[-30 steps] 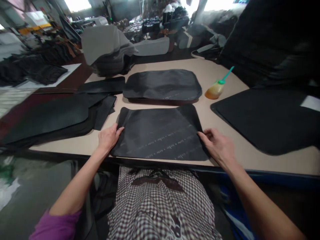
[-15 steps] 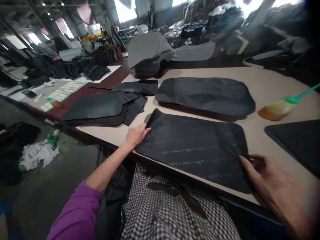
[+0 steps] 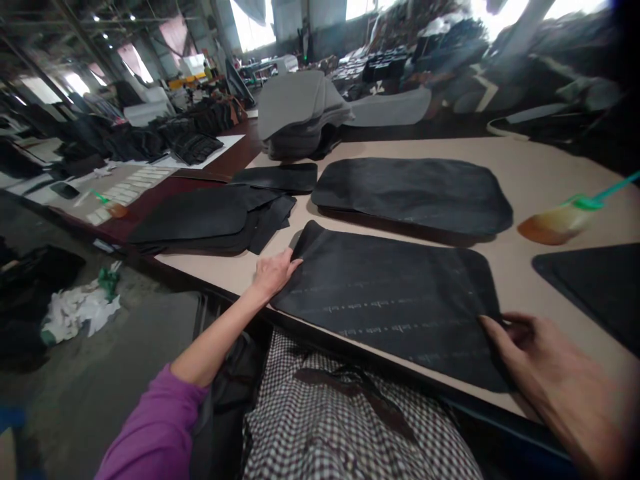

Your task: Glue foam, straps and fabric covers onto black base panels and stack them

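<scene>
A dark sheet panel (image 3: 385, 300) with rounded corners and rows of pale printed marks lies at the table's near edge. My left hand (image 3: 273, 273) pinches its left edge, thumb on top. At the opposite end, my right hand (image 3: 535, 353) grips the right edge between thumb and fingers; some fingertips are hidden under it. Just beyond lies a stack of similar dark panels (image 3: 410, 193). To the left, more dark pieces (image 3: 195, 213) overlap in a loose pile.
A bottle of amber liquid with a green spout (image 3: 560, 220) lies at right, near another dark panel (image 3: 595, 280). Grey sheets (image 3: 290, 107) are stacked at the back of the beige table (image 3: 390, 148). A second spouted bottle (image 3: 114, 208) is far left. White scraps (image 3: 83, 310) lie on the floor.
The view has shifted very slightly, so everything sits a little lower in the picture. Both hands keep their hold on the panel, which looks nearly unmoved.
</scene>
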### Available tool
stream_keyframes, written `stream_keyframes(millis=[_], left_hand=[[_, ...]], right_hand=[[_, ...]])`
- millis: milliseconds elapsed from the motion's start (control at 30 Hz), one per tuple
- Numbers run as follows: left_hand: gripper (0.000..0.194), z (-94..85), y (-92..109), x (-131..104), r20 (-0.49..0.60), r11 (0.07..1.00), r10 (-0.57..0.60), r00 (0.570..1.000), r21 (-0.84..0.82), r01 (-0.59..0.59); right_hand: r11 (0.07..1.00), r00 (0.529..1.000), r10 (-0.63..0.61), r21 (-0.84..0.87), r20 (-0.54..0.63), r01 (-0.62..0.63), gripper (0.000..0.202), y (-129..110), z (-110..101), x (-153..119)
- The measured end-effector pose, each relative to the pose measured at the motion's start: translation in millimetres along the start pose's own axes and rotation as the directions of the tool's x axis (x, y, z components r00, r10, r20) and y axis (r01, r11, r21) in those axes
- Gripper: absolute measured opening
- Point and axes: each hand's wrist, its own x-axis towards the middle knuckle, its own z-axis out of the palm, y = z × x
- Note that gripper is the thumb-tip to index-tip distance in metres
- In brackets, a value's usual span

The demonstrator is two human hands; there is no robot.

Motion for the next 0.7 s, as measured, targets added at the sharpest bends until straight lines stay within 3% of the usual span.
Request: stream_keyframes(millis=[100,167,267,367,500,600,700], left_hand=[[0.052,2.2,1,0,-0.035,1.000,0.011,0.999,-0.014,-0.012],[0.055,4.6,0,0,-0.114,0.999,0.025,0.993,-0.031,-0.029],[0.061,9.0,-4,2,-0.276,0.996,0.052,0.960,-0.061,-0.071],[0.052,10.2,-7,3,-0.335,0.982,0.117,0.935,-0.104,-0.160],[0.047,1.8,1,-1,-0.226,0.904,0.339,0.913,-0.191,-0.382],[0.064,-3.5,13,-5,-0.043,0.834,0.518,0.854,-0.199,-0.515],[0.072,3.2,19,-5,0.048,0.822,0.561,0.827,-0.155,-0.548]], right_hand=[[0.992,0.984,0.122,0.011,0.129,-0.124,0.049,-4,-3,3],[0.994,0.991,0.112,-0.013,0.072,-0.111,0.055,-12,-8,3],[0.994,0.988,-0.097,-0.069,-0.123,0.089,0.059,-24,-16,2],[0.939,0.927,-0.340,-0.104,-0.160,0.327,0.047,-25,-14,3],[0.895,0.891,-0.446,-0.052,-0.087,0.443,0.035,-11,-1,8],[0.915,0.913,-0.403,-0.023,-0.062,0.403,0.037,-10,-1,6],[0.937,0.938,-0.344,0.052,-0.046,0.346,0.043,-19,-12,1]])
